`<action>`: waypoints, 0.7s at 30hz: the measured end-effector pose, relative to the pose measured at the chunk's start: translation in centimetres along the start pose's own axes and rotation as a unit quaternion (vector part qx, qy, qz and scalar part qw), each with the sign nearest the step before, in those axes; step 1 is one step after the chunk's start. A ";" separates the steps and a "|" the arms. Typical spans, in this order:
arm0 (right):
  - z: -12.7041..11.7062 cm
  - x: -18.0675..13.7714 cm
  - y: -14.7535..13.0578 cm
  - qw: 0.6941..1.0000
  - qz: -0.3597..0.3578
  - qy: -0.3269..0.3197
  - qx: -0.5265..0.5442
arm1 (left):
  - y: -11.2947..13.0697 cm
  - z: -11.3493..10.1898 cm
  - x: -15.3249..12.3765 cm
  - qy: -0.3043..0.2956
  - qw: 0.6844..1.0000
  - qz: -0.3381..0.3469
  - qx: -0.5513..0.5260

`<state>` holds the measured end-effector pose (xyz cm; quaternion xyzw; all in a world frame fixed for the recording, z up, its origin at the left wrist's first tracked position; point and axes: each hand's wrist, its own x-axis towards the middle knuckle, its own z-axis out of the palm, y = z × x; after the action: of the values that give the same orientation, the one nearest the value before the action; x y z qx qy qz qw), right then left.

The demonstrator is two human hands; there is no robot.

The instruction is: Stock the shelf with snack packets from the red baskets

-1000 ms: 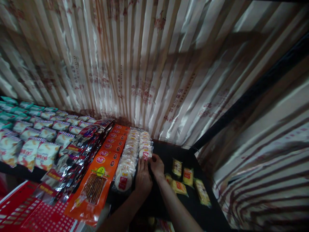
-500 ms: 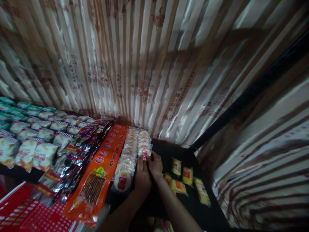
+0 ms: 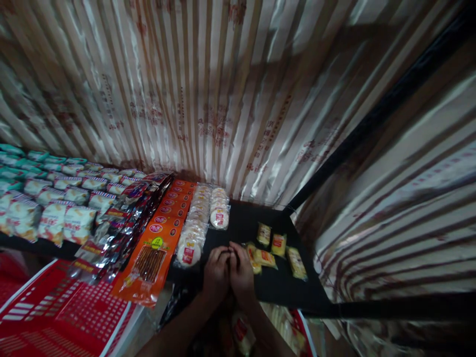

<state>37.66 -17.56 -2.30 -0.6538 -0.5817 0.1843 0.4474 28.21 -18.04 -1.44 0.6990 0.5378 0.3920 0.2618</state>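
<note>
My left hand [image 3: 216,270] and my right hand [image 3: 241,271] are side by side over the front of the black shelf [image 3: 238,225]. Their fingers are curled and the fingertips nearly meet; whatever lies between them, if anything, is hidden. Left of my left hand runs a long row of round white rice crackers [image 3: 190,250] in clear wrappers. A shorter row of the same crackers [image 3: 219,217] lies behind my hands, apart from them. Close to my right hand are several small yellow-wrapped snacks [image 3: 265,258].
Orange snack packs [image 3: 150,260] overlap beside dark shiny packets [image 3: 122,223]. Farther left stand white snack bags [image 3: 54,220] and green ones [image 3: 13,161]. A red basket [image 3: 70,307] is below. A striped curtain [image 3: 208,99] hangs behind, with a dark pole [image 3: 334,161] at right.
Both hands have drawn back from the front of the shorter cracker row toward me, and their fingers have curled. The view has shifted slightly, showing more of the red basket.
</note>
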 end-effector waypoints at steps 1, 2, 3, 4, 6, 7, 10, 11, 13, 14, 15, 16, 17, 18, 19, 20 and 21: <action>-0.8 -1.7 0.4 1.000 -0.008 -0.020 0.009 | 0.3 0.0 -1.6 -0.008 1.000 0.004 -0.029; -1.6 -3.4 0.9 0.999 -0.007 -0.033 0.009 | 0.4 0.0 -3.2 -0.027 0.998 0.004 -0.051; -2.4 -5.1 1.5 0.999 -0.005 -0.052 0.005 | 0.5 0.2 -4.8 -0.047 0.996 0.004 -0.070; -3.2 -6.6 2.3 0.998 0.000 -0.066 0.000 | 0.6 0.5 -6.4 -0.066 0.994 0.005 -0.082; -4.6 -9.2 3.9 0.996 0.009 -0.089 -0.024 | 0.5 1.3 -9.0 -0.119 0.989 -0.005 -0.084; -5.3 -10.3 4.8 0.994 0.008 -0.100 -0.036 | 0.5 1.8 -9.9 -0.149 0.986 -0.023 -0.077; -6.6 -12.6 6.9 0.991 0.027 -0.109 -0.074 | 0.2 3.2 -11.6 -0.214 0.969 -0.114 -0.037; -6.9 -13.1 7.4 0.990 0.040 -0.108 -0.087 | 0.2 3.6 -11.8 -0.224 0.964 -0.139 -0.024; -7.2 -14.0 8.2 0.986 0.071 -0.100 -0.113 | 0.1 4.3 -11.9 -0.233 0.959 -0.162 -0.013; -7.3 -14.4 8.4 0.984 0.084 -0.094 -0.126 | 0.1 4.5 -11.9 -0.236 0.957 -0.165 -0.013; -7.3 -14.8 8.6 0.982 0.094 -0.089 -0.137 | 0.0 4.7 -11.9 -0.241 0.956 -0.169 -0.015; -7.3 -15.1 8.8 0.980 0.102 -0.087 -0.146 | 0.0 4.9 -11.9 -0.247 0.953 -0.173 -0.018; -7.2 -15.4 8.8 0.978 0.107 -0.089 -0.152 | 0.0 5.1 -11.9 -0.254 0.951 -0.177 -0.019; -7.2 -15.7 8.8 0.978 0.108 -0.095 -0.154 | -0.1 5.3 -11.9 -0.262 0.948 -0.181 -0.019; -7.1 -15.9 8.8 0.977 0.108 -0.103 -0.155 | -0.1 5.5 -12.0 -0.269 0.945 -0.182 -0.019; -7.0 -16.0 8.7 0.976 0.109 -0.112 -0.155 | -0.2 5.7 -12.0 -0.274 0.944 -0.183 -0.019; -6.9 -16.1 8.5 0.975 0.111 -0.118 -0.154 | -0.3 5.9 -12.1 -0.276 0.943 -0.184 -0.018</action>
<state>43.88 -34.32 -9.95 -0.7489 -0.5757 0.2171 0.2460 31.57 -29.24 -8.23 0.6642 0.5562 0.1381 0.4800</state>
